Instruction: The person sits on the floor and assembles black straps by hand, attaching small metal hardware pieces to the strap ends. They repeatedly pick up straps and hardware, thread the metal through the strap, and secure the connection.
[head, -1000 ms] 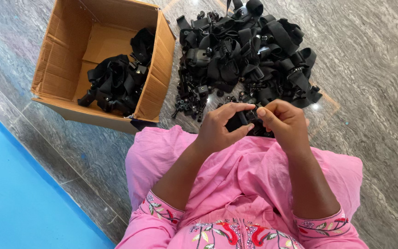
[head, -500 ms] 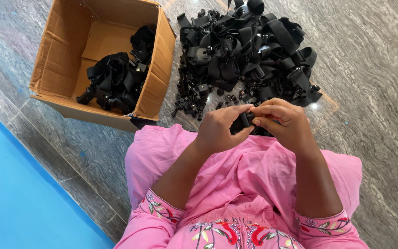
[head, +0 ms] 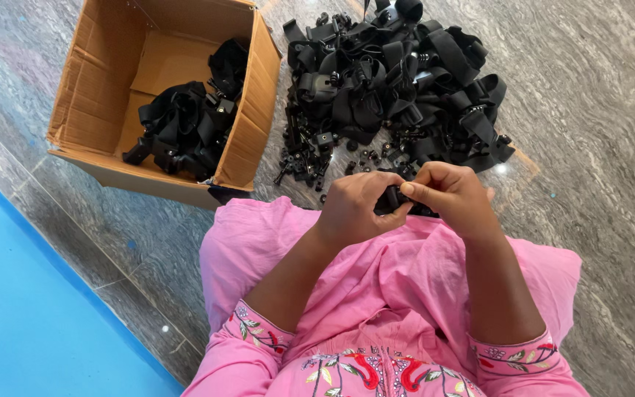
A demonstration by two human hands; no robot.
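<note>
The scene was bright and evenly lit, sharp across the frame, with only soft shadows. A small white glare spot sat on the polished grey stone floor right of centre, and another at lower left. The heap of black straps and buckles at the top lost detail in its darkness.

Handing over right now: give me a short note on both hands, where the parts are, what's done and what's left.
Left hand and right hand: both pinch one small black part over the lap.
Pile of black straps and clips: on the floor ahead, beside the box.
Cardboard box: front left, holding some black strap pieces.
Done: those pieces are boxed.
Left: the larger pile, plus the part in hand.
</note>
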